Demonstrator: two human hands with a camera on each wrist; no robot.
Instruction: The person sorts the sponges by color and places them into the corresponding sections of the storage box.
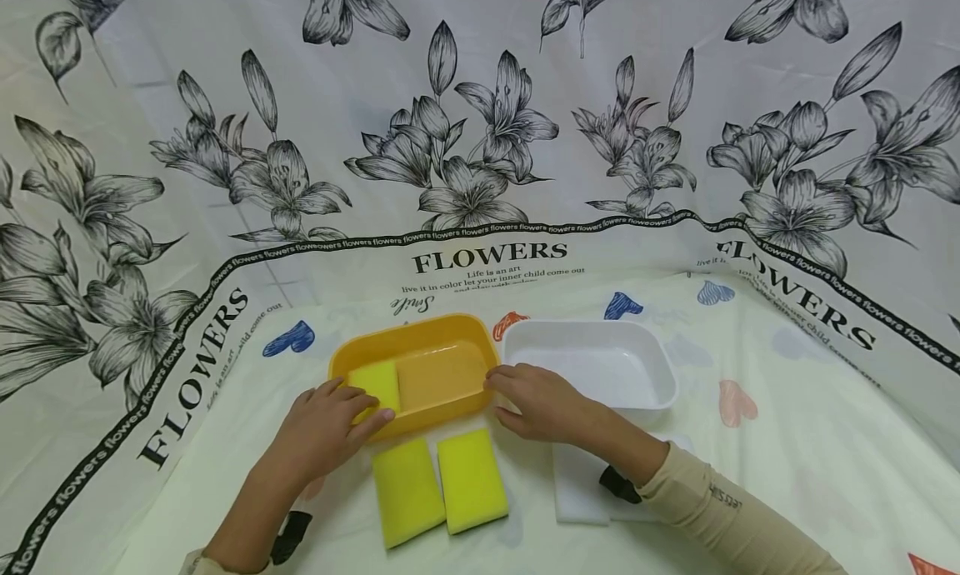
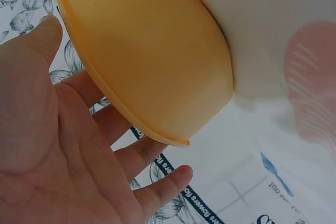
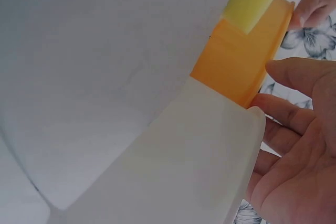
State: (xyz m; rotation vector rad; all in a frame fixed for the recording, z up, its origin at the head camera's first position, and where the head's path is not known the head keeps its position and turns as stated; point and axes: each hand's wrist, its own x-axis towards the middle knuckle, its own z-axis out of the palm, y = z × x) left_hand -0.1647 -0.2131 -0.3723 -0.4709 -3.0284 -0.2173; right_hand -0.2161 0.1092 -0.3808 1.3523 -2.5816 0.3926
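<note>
Head view: a heart-printed cloth carries two plastic trays side by side toward its back edge, where a floral curtain rises. The orange tray sits on the left, the white tray on the right. One yellow sponge lies inside the orange tray at its left end. Two more, a left front sponge and a right front sponge, lie next to each other between that tray and the cloth's front edge. White pads lie in front of the white tray, partly under the right forearm. The left hand reaches over the orange tray's left end, fingers loosely bent at the sponge inside, thumb apart. The right hand is at that tray's right end, beside the white tray, its fingers slightly bent.

Left wrist view: the palm is spread, fingers apart and passing behind the orange tray's rim, closed around nothing.

Right wrist view: thumb and fingers are well parted near the rims of both trays, without a visible grip; whether the thumb touches the orange rim cannot be told.
</note>
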